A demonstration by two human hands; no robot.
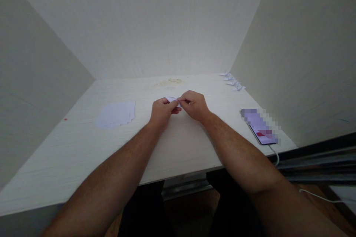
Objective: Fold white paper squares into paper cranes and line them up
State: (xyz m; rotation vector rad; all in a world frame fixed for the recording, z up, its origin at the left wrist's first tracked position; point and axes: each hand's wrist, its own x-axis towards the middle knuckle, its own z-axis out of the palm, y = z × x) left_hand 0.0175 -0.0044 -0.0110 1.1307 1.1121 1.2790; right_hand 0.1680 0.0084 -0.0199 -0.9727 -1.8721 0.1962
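L hand (161,113) & R hand (195,105) pinch small wht paper piece (171,99) btwn fingertips, ctr frame. Thin flat sheets (115,114), uneven edges, mid-left; pointy paper shapes (233,82) upper R of tabletop (183,144), pale, faintly streaked. Slim rect. phone (257,126) lower R. Hands well apart from sheets, phone, front edge.

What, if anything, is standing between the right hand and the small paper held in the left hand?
Nothing visible: the fingertips of the right hand are at the edge of the paper, which the left hand holds. The sheets lie off to the left, the phone to the right.
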